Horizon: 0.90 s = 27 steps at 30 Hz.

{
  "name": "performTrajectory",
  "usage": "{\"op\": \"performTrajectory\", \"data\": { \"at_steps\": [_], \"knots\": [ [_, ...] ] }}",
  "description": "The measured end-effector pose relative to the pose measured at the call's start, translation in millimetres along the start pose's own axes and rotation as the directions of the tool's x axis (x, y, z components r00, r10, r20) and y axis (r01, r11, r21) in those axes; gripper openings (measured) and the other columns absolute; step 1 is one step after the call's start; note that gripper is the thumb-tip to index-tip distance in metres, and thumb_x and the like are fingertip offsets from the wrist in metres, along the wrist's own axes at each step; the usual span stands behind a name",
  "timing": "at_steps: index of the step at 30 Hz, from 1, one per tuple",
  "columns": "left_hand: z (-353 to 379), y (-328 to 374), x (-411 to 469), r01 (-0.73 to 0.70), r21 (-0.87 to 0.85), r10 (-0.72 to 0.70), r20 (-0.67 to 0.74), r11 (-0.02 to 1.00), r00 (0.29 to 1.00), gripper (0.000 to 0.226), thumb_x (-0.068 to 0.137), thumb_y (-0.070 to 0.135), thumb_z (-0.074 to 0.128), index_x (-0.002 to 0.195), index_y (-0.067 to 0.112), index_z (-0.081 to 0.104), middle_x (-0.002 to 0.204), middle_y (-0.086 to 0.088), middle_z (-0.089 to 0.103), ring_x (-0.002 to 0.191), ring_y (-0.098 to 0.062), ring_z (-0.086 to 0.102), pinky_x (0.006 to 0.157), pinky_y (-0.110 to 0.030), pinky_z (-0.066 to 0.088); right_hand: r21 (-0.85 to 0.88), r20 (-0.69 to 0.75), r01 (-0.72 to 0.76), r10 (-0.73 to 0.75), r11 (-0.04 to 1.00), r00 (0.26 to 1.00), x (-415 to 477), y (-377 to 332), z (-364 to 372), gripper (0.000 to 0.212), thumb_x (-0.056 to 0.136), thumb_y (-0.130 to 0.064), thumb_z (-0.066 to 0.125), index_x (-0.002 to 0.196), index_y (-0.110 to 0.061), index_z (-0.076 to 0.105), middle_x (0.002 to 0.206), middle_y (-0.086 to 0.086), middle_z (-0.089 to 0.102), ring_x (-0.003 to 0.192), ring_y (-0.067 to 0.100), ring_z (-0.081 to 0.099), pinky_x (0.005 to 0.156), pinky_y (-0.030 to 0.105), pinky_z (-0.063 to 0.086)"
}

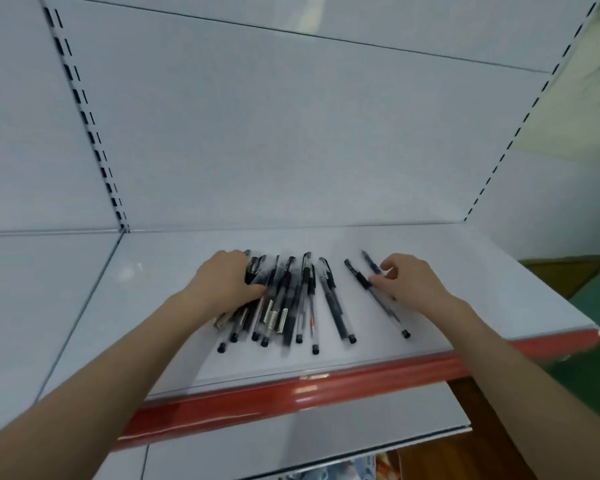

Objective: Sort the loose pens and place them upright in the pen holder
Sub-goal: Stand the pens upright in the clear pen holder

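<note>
Several black-capped clear pens [291, 299] lie in a loose row on the white shelf [160, 306], tips toward the front edge. My left hand [224, 280] lies over the left end of the bunch, its fingers curled round a few pens there. One pen [336, 303] lies alone to the right of the bunch. My right hand [411, 280] is further right, with its fingertips pinching a pen [364, 282] that lies slanted on the shelf. Another pen [371, 263] lies just behind those fingers. No pen holder is in view.
The shelf has a red front strip [291, 393] and a white back panel [274, 150] with slotted uprights at both sides. A lower white shelf [291, 441] shows below. A neighbouring shelf [32, 289] adjoins on the left.
</note>
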<state>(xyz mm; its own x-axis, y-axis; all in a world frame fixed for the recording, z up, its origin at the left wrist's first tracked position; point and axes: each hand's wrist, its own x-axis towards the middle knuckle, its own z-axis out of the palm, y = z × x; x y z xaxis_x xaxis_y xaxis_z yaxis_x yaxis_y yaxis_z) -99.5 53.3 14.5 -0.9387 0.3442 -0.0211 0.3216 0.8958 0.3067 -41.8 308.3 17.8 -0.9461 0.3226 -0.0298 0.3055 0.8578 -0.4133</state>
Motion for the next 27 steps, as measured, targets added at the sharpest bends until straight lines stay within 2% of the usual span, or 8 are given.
{"op": "performTrajectory", "data": {
  "at_steps": [6, 10, 15, 18, 20, 23, 25, 27],
  "knots": [
    [1.2, 0.6, 11.5, 0.059, -0.108, -0.054, 0.056, 0.992, 0.997, 0.042, 0.080, 0.023, 0.064, 0.059, 0.013, 0.028, 0.056, -0.001, 0.034, 0.050, -0.013, 0.031, 0.046, -0.025, 0.023, 0.034, 0.032, 0.013, -0.014, 0.999, 0.999, 7.8, -2.3, -1.0, 0.027, 0.085, -0.020, 0.062, 0.095, 0.005, 0.065, 0.097, 0.020, 0.068, 0.092, 0.031, 0.064, 0.084, 0.042, 0.051],
    [4.0, -2.7, 16.2, 0.060, -0.104, -0.060, 0.011, 0.993, 0.998, 0.031, 0.080, 0.015, 0.059, 0.063, 0.012, 0.033, 0.063, -0.001, 0.038, 0.055, -0.013, 0.034, 0.049, -0.025, 0.027, 0.037, 0.014, 0.009, -0.010, 0.999, 1.000, 7.4, 1.2, -1.7, 0.025, 0.084, -0.016, 0.060, 0.096, 0.005, 0.064, 0.098, 0.020, 0.068, 0.088, 0.029, 0.064, 0.083, 0.040, 0.050],
    [-0.8, -10.5, 14.9, 0.058, -0.240, -0.057, 0.009, 0.969, 0.998, 0.032, 0.079, 0.013, 0.059, 0.062, 0.010, 0.032, 0.057, -0.003, 0.032, 0.050, -0.015, 0.030, 0.046, -0.024, 0.022, 0.057, -0.008, 0.013, -0.012, 0.998, 1.000, 8.0, 6.4, 1.8, 0.031, 0.083, -0.013, 0.059, 0.101, 0.012, 0.060, 0.101, 0.027, 0.065, 0.094, 0.039, 0.062, 0.084, 0.046, 0.050],
    [-2.0, -11.4, 11.8, 0.066, -0.342, -0.068, 0.006, 0.938, 0.998, 0.034, 0.079, 0.013, 0.060, 0.060, 0.010, 0.031, 0.054, -0.003, 0.030, 0.048, -0.016, 0.028, 0.046, -0.025, 0.022, 0.093, -0.029, 0.024, -0.022, 0.995, 0.999, 8.7, 10.3, 2.9, 0.020, 0.085, -0.016, 0.058, 0.091, 0.002, 0.065, 0.092, 0.015, 0.069, 0.074, 0.022, 0.062, 0.069, 0.033, 0.051],
    [-5.1, -10.7, 9.6, 0.100, -0.533, -0.110, 0.014, 0.840, 0.994, 0.029, 0.080, 0.011, 0.060, 0.062, 0.009, 0.038, 0.054, -0.004, 0.033, 0.047, -0.016, 0.031, 0.046, -0.023, 0.026, 0.164, -0.066, 0.053, -0.042, 0.985, 0.997, 7.1, 11.0, 0.3, 0.009, 0.086, -0.017, 0.058, 0.087, -0.010, 0.063, 0.084, 0.004, 0.065, 0.068, 0.006, 0.053, 0.059, 0.018, 0.043],
    [-15.4, -0.2, 1.8, 0.132, -0.800, -0.161, 0.045, 0.585, 0.986, 0.018, 0.082, 0.010, 0.063, 0.069, 0.004, 0.052, 0.052, -0.004, 0.045, 0.039, -0.013, 0.043, 0.038, -0.016, 0.036, 0.355, -0.152, 0.125, -0.075, 0.926, 0.985, 4.2, 6.7, -7.1, 0.005, 0.085, -0.017, 0.060, 0.086, -0.014, 0.064, 0.077, -0.002, 0.062, 0.070, 0.011, 0.056, 0.066, 0.023, 0.048],
    [-20.4, 14.0, -4.4, 0.136, -0.903, -0.165, 0.074, 0.407, 0.983, 0.016, 0.084, 0.008, 0.060, 0.070, 0.004, 0.053, 0.051, -0.004, 0.049, 0.034, -0.010, 0.047, 0.036, -0.014, 0.039, 0.530, -0.177, 0.162, -0.078, 0.832, 0.981, -0.2, -3.8, -14.6, 0.005, 0.085, -0.013, 0.060, 0.085, -0.011, 0.065, 0.076, 0.002, 0.065, 0.067, 0.012, 0.059, 0.064, 0.024, 0.052],
    [-23.1, 28.8, -9.8, 0.135, -0.957, -0.161, 0.095, 0.259, 0.982, 0.017, 0.085, 0.010, 0.057, 0.070, 0.005, 0.051, 0.057, -0.008, 0.047, 0.037, -0.012, 0.047, 0.038, -0.018, 0.041, 0.729, -0.143, 0.171, -0.097, 0.663, 0.985, -5.8, -18.0, -22.1, 0.004, 0.085, -0.008, 0.061, 0.086, -0.009, 0.064, 0.075, 0.004, 0.067, 0.062, 0.009, 0.062, 0.060, 0.019, 0.055]
  ]
}}
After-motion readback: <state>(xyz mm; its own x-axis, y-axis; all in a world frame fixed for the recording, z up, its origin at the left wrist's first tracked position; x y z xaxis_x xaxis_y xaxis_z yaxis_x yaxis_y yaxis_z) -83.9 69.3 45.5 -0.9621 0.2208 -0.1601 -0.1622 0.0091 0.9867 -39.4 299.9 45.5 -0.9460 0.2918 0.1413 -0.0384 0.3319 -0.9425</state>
